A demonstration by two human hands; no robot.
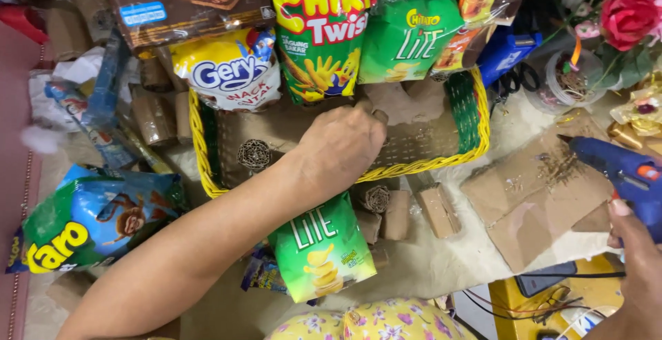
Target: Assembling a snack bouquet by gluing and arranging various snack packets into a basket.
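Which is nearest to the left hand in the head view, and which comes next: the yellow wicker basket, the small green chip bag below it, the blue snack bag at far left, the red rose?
From the left hand, nearest first:
1. Yellow wicker basket: the hand reaches inside it.
2. Small green chip bag: just below the basket.
3. Blue snack bag: far left.
4. Red rose: top right corner.

A blue and green crisp bag with a monkey picture (89, 219) lies at the left. A small green snack pouch (323, 249) rests below rolled cardboard tubes (378, 198). Black scissors (518, 78) sit near pink artificial roses (629, 12)
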